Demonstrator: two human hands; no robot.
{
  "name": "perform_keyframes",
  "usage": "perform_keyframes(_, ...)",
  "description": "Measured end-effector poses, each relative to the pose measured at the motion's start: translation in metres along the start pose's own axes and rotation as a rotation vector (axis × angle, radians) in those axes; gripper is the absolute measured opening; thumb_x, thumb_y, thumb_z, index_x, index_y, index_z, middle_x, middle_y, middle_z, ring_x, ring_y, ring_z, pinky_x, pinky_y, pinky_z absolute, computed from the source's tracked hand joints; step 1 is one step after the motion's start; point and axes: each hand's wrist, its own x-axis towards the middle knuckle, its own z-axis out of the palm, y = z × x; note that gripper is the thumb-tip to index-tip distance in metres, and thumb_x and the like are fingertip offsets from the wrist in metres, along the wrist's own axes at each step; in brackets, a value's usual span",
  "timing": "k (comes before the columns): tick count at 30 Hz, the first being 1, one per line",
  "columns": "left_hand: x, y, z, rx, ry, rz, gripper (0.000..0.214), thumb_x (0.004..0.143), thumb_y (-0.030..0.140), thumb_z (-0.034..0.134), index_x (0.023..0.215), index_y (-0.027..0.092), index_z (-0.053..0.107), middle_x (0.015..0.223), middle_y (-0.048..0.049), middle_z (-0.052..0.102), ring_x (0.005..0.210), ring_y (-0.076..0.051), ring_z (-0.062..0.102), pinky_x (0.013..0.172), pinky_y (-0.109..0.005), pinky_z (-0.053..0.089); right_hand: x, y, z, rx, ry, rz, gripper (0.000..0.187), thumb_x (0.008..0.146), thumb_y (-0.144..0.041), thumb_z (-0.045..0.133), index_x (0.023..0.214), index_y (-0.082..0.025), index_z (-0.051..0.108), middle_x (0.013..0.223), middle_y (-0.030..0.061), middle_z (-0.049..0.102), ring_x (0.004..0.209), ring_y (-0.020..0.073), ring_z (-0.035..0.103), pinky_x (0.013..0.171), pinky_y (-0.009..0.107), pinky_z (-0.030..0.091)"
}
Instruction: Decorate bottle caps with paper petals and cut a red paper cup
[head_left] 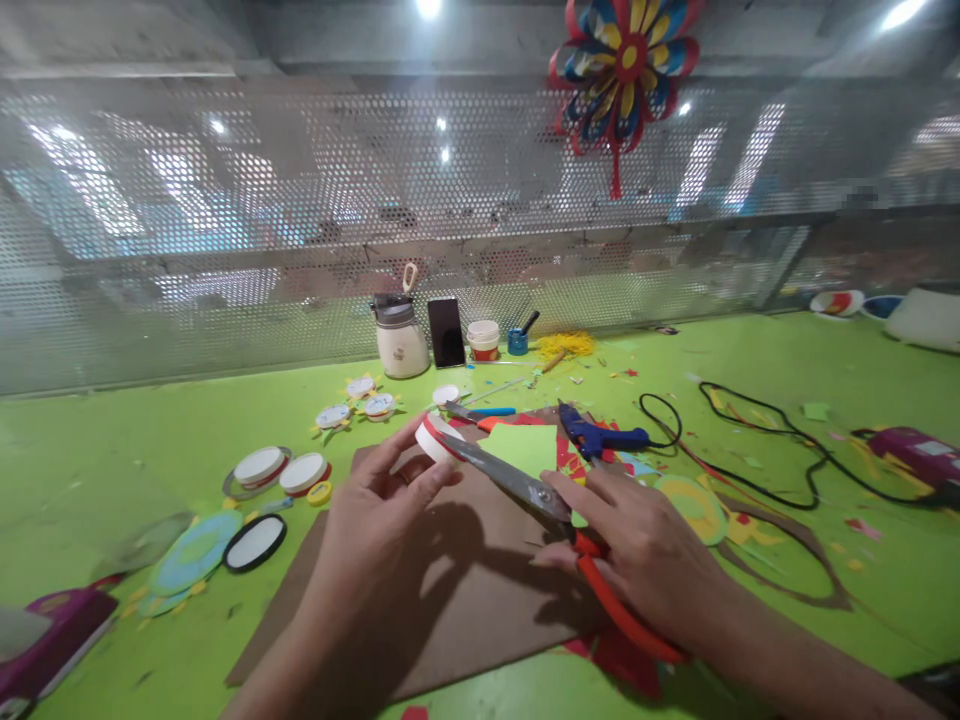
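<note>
While the left fingers (427,487) grip 1 white lid (433,442), right fingers (583,502) grasp scissors (529,488).

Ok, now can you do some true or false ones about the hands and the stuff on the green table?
1. The right hand holds scissors with orange handles. True.
2. The glue gun is blue. True.
3. The left hand holds the glue gun. False: the left hand holds a round white piece with a red edge.
4. The phone lies flat on the brown board. False: the phone stands upright beside the white jug.
5. A colourful flower decoration is up above the table. True.
</note>
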Motion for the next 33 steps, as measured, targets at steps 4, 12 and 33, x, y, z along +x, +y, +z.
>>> perform_keyframes(4,-0.0002,-0.0005,-0.0049,-0.037,-0.087,-0.057,0.059,0.075,0.041,0.076,0.128,0.022,0.06,0.111,-0.0135,0.073,0.095,-0.029,0.07,0.063,-0.03,0.058,-0.0019,-0.0006,0.0019,0.009,-0.01,0.002,0.048,0.093,-0.048,0.055,0.13,-0.017,0.056,0.087,0.0091,0.063,0.079,0.0238,0.061,0.072,0.039,0.05)
perform_keyframes(12,0.0025,-0.002,-0.0056,-0.031,-0.051,-0.016,0.054,0.076,0.041,0.075,0.124,0.022,0.063,0.118,-0.0147,0.07,0.094,-0.031,0.072,0.069,-0.036,0.06,-0.0012,-0.0022,0.0006,0.003,-0.004,-0.012,0.047,0.093,-0.047,0.055,0.129,-0.017,0.057,0.086,0.0095,0.065,0.08,0.0237,0.062,0.078,0.04,0.05)
perform_keyframes(33,0.0037,-0.005,-0.002,0.048,-0.013,0.031,0.048,0.074,0.038,0.078,0.116,0.021,0.064,0.097,-0.0068,0.076,0.08,-0.02,0.072,0.058,-0.024,0.055,0.0019,-0.0005,-0.0066,0.019,-0.043,0.011,0.047,0.092,-0.046,0.056,0.125,-0.014,0.061,0.092,0.0148,0.067,0.083,0.0292,0.065,0.07,0.044,0.053)
